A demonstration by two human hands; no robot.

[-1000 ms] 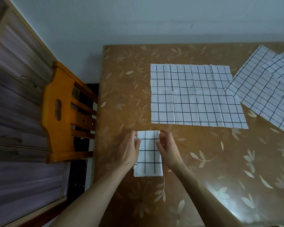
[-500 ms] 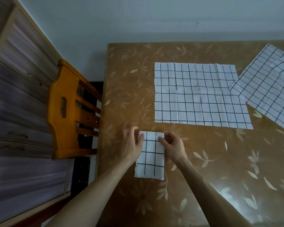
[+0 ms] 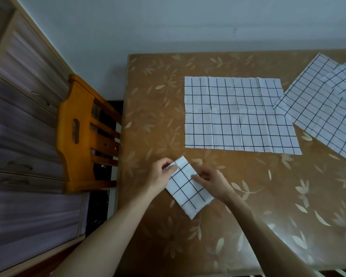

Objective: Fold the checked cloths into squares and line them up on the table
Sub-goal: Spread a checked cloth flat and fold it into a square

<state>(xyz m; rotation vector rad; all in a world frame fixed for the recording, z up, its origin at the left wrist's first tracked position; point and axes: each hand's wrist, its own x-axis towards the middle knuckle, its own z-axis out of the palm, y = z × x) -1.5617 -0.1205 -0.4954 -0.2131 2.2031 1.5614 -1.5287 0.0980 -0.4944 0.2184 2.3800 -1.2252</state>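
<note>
Brown leaf-print table (image 3: 148, 116) against pale wall | orange chair (image 3: 78, 136) left | both hands' fingers pinch folded cloth (image 3: 188, 192)

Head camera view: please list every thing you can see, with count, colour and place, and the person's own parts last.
folded cloth: 1, white with black checks, near table edge, turned at an angle, held by both hands
open cloth: 1, white with black checks, flat in the table middle
overlapping cloths: at least 2, white with black checks, far right, cut by the picture edge
table: 1, brown with pale leaf pattern
chair: 1, orange wood, left of the table
drawers: 1 unit, grey-brown wood, far left
wall: pale grey, behind
left hand: 1, grip on the folded cloth's upper left corner
right hand: 1, fingers on its right edge
</note>
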